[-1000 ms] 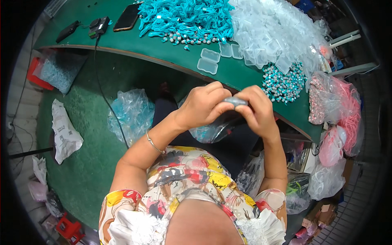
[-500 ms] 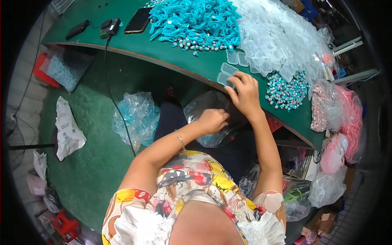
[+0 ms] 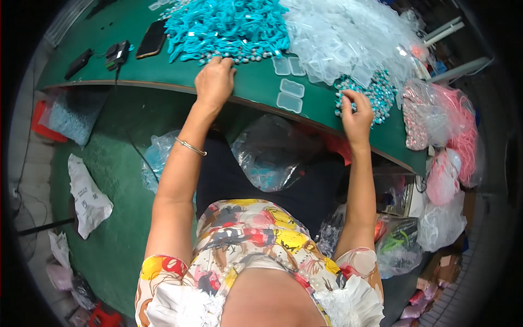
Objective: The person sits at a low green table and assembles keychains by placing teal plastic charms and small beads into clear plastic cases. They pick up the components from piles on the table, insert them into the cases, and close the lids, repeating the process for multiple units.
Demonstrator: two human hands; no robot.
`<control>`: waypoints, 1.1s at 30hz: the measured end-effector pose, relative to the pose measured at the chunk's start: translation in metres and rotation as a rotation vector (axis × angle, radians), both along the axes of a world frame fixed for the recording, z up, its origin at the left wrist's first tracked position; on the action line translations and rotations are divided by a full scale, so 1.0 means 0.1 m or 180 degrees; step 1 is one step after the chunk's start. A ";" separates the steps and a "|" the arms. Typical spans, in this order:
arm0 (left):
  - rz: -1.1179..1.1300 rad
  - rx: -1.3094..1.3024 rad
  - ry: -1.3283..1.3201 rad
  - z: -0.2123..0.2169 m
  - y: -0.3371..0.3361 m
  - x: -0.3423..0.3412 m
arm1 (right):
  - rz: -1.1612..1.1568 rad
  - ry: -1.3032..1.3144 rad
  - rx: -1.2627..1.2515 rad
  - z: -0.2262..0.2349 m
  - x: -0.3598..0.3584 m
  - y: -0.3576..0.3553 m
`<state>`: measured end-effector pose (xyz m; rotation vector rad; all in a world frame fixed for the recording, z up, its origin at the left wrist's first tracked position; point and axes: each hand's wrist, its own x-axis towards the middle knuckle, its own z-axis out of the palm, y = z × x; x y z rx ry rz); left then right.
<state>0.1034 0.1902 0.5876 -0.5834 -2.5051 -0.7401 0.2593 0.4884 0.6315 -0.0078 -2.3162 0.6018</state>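
Left hand (image 3: 215, 83): back turned up, reached over the edge of the green table (image 3: 253, 90), fingertips at the near fringe of the teal cords (image 3: 229, 27)
Left fingers: bent and drawn close together; cannot tell whether they pinch a cord end
Left forearm: angled away from the body and slightly rightward, bracelet (image 3: 190, 146) around it, reaching farther out than the right
Right hand (image 3: 358, 121): raised over the table's edge, at the left border of the small teal-and-grey pieces (image 3: 383, 94)
Right fingers: thumb and forefinger bent leftward, tips near each other; cannot tell if anything sits between them
Right forearm: nearly straight ahead from the sleeve
Clear case (image 3: 289, 102): lying open on the table between the hands, apart from both
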 end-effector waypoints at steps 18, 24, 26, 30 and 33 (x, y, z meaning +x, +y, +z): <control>-0.1318 0.0925 -0.0651 -0.03 0.21 0.24 | 0.0236 -0.0451 0.0893 -0.02 0.15 -0.23; -0.1779 0.1198 -0.1033 0.18 0.52 0.59 | 0.0780 -0.0204 0.0840 -0.09 -0.09 -0.62; -0.1670 0.0829 -0.0853 0.15 0.59 0.59 | 0.0785 -0.0204 0.1046 -0.12 -0.15 -0.66; -0.1488 0.0479 -0.0917 0.13 0.64 0.60 | 0.0854 -0.0315 0.1423 -0.13 -0.19 -0.66; -0.1458 0.0528 -0.0959 0.12 0.62 0.62 | 0.1131 -0.0465 0.1445 -0.01 -0.17 -0.67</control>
